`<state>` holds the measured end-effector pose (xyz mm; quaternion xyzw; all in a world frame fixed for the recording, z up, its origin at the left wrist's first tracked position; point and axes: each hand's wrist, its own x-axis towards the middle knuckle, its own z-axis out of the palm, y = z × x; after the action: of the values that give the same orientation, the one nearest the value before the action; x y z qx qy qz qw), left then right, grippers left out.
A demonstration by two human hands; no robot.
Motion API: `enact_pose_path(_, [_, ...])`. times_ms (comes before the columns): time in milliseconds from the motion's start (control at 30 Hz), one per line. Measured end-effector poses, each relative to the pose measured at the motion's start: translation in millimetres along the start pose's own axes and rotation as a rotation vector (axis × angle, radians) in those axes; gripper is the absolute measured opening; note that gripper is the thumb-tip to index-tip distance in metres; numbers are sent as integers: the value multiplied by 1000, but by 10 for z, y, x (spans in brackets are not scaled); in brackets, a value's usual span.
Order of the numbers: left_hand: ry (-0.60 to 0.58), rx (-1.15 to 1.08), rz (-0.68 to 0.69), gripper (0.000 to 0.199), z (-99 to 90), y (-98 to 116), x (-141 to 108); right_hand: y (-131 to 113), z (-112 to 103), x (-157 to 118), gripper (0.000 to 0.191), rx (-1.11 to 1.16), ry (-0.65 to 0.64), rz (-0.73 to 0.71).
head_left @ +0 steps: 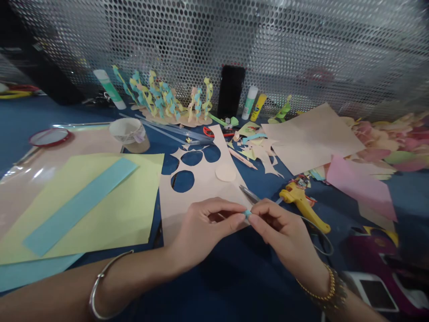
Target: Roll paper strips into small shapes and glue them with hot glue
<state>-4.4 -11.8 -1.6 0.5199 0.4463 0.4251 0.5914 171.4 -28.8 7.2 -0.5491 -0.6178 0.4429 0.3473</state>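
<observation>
Between the fingertips of my left hand (211,223) and my right hand (281,230) is a small piece of blue paper (247,213). Both hands pinch it, and most of it is hidden by the fingers. Just behind them lies a pale pink sheet (201,199) with several round holes cut in it. A loose pale paper disc (225,172) rests on that sheet. The metal blades of scissors (248,194) show behind my right hand, which covers the rest. A yellow hot glue gun (303,203) lies to the right of that hand.
Yellow-green paper (134,201) with a blue strip (82,205) lies at left, near a tape roll (129,134). Curled paper stalks (164,100), glue sticks (250,103) and a phone (231,91) stand before a perforated metal panel (284,40). Pink sheets (362,188) lie at right.
</observation>
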Motion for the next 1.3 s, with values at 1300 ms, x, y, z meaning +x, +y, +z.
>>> enact_pose_path(1300, [-100, -167, -292, 19, 14, 16, 34, -13, 23, -17, 9, -129, 22, -67])
